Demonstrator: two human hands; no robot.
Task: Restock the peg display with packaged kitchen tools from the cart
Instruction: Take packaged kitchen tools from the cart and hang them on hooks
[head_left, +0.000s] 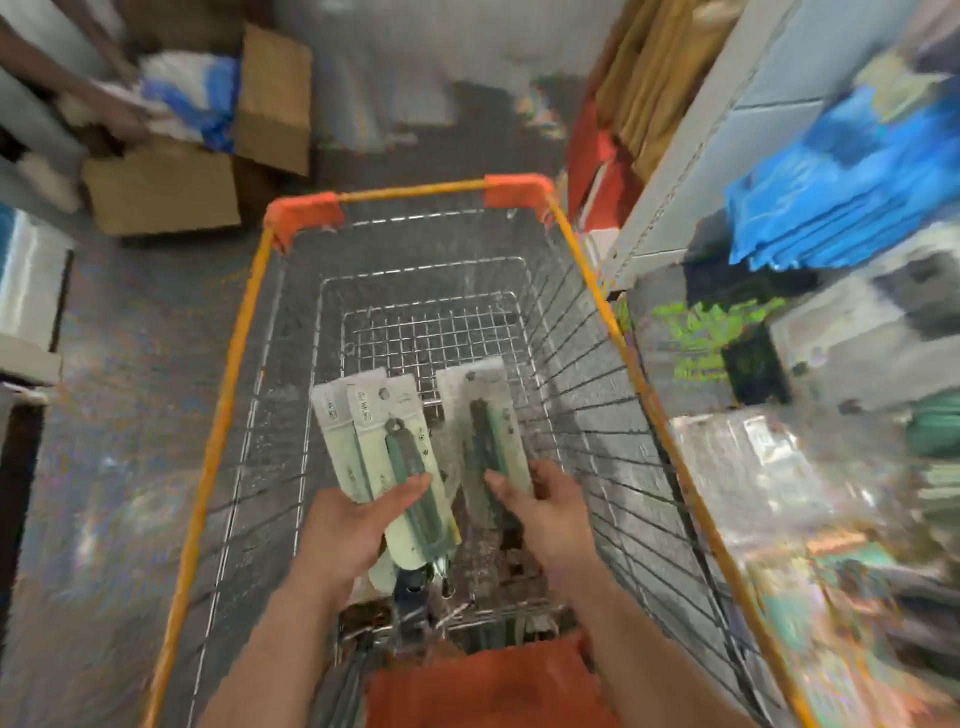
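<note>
Both my hands reach down into a wire shopping cart (244, 332) with an orange rim. My left hand (345, 525) grips a fanned bunch of pale green carded kitchen tool packs (371, 431), each with a dark green handle under plastic. My right hand (545, 512) holds another pack of the same kind (485, 415), thumb on its front. More packaged items (415, 582) lie at the near end of the cart below my hands, blurred. The peg display with hanging packs (769, 467) runs along my right, strongly blurred.
An open cardboard box (171, 182) with blue-white bags stands on the floor at the far left, another person's arm (67, 88) reaching into it. Blue packets (841, 192) hang on the right shelving. A white unit (28, 291) stands at the left.
</note>
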